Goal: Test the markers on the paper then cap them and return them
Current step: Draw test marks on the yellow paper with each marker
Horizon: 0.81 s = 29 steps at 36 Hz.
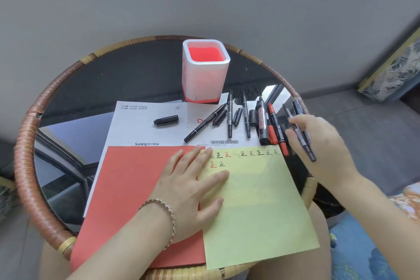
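The left hand (193,186) presses flat, fingers spread, on the yellow paper (261,207), while the right hand (322,152) pinches a dark marker (303,142) at the desk's (29,143) right edge.

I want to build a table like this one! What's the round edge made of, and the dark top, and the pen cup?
The rim looks like rattan or cane, wound in brown and tan strips. The tabletop seems to be dark glass, glossy enough to mirror a window. The pen cup looks like smooth plastic, white outside, red inside.
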Tool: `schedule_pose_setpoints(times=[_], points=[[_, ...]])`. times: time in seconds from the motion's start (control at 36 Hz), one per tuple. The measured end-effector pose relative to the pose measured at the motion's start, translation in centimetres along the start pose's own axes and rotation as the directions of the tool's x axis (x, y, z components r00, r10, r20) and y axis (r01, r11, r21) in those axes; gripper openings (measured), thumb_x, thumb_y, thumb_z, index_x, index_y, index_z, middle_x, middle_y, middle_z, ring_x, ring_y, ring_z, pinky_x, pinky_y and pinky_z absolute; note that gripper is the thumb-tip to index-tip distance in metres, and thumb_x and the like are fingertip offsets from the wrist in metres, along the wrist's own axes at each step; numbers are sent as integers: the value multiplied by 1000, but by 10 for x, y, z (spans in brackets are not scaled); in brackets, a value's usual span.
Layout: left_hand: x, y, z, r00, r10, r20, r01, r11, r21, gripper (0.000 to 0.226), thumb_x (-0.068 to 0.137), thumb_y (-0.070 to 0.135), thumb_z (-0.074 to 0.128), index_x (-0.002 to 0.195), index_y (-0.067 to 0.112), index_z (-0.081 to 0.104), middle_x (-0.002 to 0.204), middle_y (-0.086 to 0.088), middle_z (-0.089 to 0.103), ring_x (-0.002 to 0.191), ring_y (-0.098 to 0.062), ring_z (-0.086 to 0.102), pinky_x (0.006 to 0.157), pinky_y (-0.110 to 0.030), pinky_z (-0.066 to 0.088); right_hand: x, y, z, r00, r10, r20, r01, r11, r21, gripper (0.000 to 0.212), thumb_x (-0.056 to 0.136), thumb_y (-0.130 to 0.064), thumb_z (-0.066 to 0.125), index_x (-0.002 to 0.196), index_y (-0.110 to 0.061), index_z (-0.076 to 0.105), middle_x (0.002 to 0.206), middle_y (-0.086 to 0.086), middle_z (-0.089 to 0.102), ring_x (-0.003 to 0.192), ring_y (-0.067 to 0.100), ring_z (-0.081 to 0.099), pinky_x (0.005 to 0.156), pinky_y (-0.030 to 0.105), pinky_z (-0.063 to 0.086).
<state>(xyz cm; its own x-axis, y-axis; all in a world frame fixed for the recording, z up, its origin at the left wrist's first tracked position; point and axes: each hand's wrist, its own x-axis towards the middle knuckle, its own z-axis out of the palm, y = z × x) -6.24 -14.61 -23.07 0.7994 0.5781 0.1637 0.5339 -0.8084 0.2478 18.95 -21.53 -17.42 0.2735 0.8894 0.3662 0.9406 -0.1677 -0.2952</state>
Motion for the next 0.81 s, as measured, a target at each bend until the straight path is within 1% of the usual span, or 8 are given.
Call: schedule_pose_setpoints(times=[0.08,0.17,0.25,0.33,0.42,0.56,0.67,0.81], points=[[0,0,0,1000,1,0,-1,1000,7,41,77,51,40,117,44,46,134,-9,52,126,-23,33,101,-43,22,9,28,-1,996,-42,75,58,971,-231,35,69,7,71,102,-2,64,94,20,68,87,39,62,76,44,47],[0,1,0,1000,-5,12,5,1000,15,41,77,52,39,117,45,47,135,-9,52,127,-24,36,100,-43,22,16,48,7,994,-32,107,67,935,-347,42,66,16,68,102,-5,67,95,18,70,90,41,62,76,50,50],[0,1,-1,1000,-11,22,11,1000,19,42,77,52,39,117,45,48,135,-8,52,127,-26,43,100,-42,22,19,53,16,993,-50,108,86,928,-362,38,69,16,64,100,-6,69,91,16,71,86,39,62,72,50,53],[0,1,-1,1000,-10,18,9,1000,3,42,77,51,40,117,44,47,135,-8,52,126,-26,42,100,-41,23,20,51,20,996,-45,81,69,945,-321,36,74,13,60,102,-8,69,93,15,70,88,38,61,75,48,51],[0,1,-1,1000,-7,18,7,1000,-4,41,77,51,40,117,44,48,134,-9,53,124,-28,48,100,-41,24,21,49,16,1000,16,12,-14,978,-209,30,82,6,55,106,-6,66,96,16,68,91,35,58,79,45,48],[-1,-1,2,1000,-2,20,2,1000,-8,42,77,51,41,118,45,48,136,-8,51,127,-25,39,101,-41,23,22,57,5,948,315,-35,-316,948,-36,21,82,-11,59,102,-12,65,84,4,59,80,23,53,75,34,43],[-1,-1,2,1000,2,19,-2,1000,-10,42,78,51,41,118,45,47,136,-8,50,128,-23,33,102,-42,21,24,52,3,903,421,81,-413,905,-102,25,82,-23,63,105,-16,62,88,5,64,87,28,57,74,36,47],[0,-1,2,1000,-5,24,5,1000,-15,42,78,52,41,118,45,48,136,-7,51,127,-24,38,102,-41,22,33,37,5,845,523,111,-505,849,-158,31,80,-22,62,109,-11,63,100,12,66,90,31,57,76,38,49]])
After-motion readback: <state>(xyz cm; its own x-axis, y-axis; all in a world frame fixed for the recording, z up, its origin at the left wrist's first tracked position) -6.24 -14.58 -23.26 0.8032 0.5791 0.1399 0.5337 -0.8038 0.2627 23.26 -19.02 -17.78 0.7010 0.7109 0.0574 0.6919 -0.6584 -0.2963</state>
